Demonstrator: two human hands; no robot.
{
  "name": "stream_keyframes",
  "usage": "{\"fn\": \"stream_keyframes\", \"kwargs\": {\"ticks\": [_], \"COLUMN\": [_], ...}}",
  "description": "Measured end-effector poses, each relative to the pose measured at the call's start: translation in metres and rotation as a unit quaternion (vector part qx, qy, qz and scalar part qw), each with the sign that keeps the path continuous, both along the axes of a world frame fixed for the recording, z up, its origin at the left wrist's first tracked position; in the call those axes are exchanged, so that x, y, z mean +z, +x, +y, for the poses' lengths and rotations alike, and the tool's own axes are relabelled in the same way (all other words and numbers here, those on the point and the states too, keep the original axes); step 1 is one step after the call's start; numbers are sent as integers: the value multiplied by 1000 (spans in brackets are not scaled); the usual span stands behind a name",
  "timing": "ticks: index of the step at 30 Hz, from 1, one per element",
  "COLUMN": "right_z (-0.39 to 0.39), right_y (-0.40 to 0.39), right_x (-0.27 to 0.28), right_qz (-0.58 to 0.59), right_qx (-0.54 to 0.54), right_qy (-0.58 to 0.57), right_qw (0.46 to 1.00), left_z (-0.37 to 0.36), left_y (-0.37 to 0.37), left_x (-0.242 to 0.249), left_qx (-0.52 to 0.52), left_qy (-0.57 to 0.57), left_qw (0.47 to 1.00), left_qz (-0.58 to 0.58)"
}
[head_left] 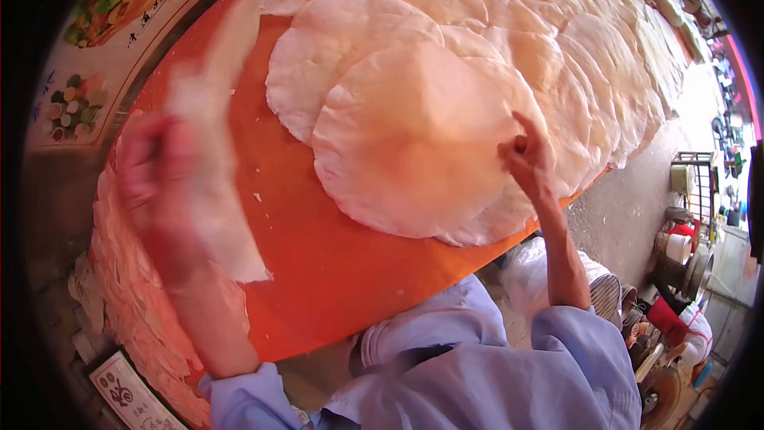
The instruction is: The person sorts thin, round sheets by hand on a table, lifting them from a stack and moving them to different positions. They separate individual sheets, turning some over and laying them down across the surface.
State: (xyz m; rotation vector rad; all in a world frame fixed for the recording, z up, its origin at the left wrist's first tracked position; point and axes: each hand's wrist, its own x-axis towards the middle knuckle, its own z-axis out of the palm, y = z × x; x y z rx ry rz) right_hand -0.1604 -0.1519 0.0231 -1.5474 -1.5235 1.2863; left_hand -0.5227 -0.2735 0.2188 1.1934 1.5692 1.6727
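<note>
My right hand [529, 155] is closed in a pinch at the right side of a thin, round, pale flatbread sheet [414, 167]. Its middle is smeared by motion, and a ridge runs through its upper part. Under and behind it lie more overlapping flatbread sheets [350, 40]. My left hand [159, 163] is blurred at the left of the orange tabletop [310, 295]. Beside it runs a long, narrow pale sheet [227, 215], blurred at its upper end. Whether my left fingers grip this sheet is not clear.
Many more sheets [605, 64] overlap toward the table's far right side. A heap of pale pieces [151, 302] lines the left edge. A printed food sign [119, 24] stands beyond the table. Pots [680, 247] and a rack [694, 175] stand at the right, beyond the grey floor [621, 199].
</note>
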Motion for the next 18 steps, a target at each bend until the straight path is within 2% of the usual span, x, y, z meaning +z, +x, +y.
{"fn": "stream_keyframes", "kwargs": {"ticks": [2, 3, 4, 5, 7, 8, 9, 11, 12, 13, 15, 17, 18], "right_z": [14, 21, 26, 28, 26, 24, 23, 15, 10, 6, -1, -1, 0], "right_y": [10, 12, 12, 11, 4, -2, -7, -22, -35, -44, -70, -85, -91], "right_x": [4, 6, 11, 14, 18, 27, 34, 45, 52, 49, 38, 2, -21], "right_qz": [-64, -96, -171, -197, -249, -242, -248, -253, -237, -239, -311, -371, -399], "right_qx": [4, 4, -2, -12, -31, -47, -28, 14, 45, 102, 210, 254, 276], "right_qy": [32, 49, 59, 114, 219, 214, 273, 384, 393, 362, 360, 325, 310], "right_qw": [997, 994, 983, 974, 943, 945, 929, 888, 887, 895, 854, 832, 818], "left_z": [14, 21, 20, 17, -10, -26, -41, -65, -75, -83, -96, -110, -113], "left_y": [49, 67, 87, 102, 126, 133, 138, 146, 148, 147, 149, 148, 144], "left_x": [-22, -54, -78, -105, -162, -183, -200, -205, -201, -199, -200, -206, -201], "left_qx": [-93, -174, -183, -219, -287, -284, -281, -264, -248, -228, -210, -187, -188], "left_qy": [-63, -76, -127, -113, -153, -151, -148, -160, -174, -188, -205, -219, -221], "left_qw": [994, 981, 969, 941, 865, 863, 862, 872, 881, 891, 899, 905, 892], "left_qz": [-17, -31, 104, 232, 382, 389, 395, 381, 362, 345, 326, 312, 347]}}
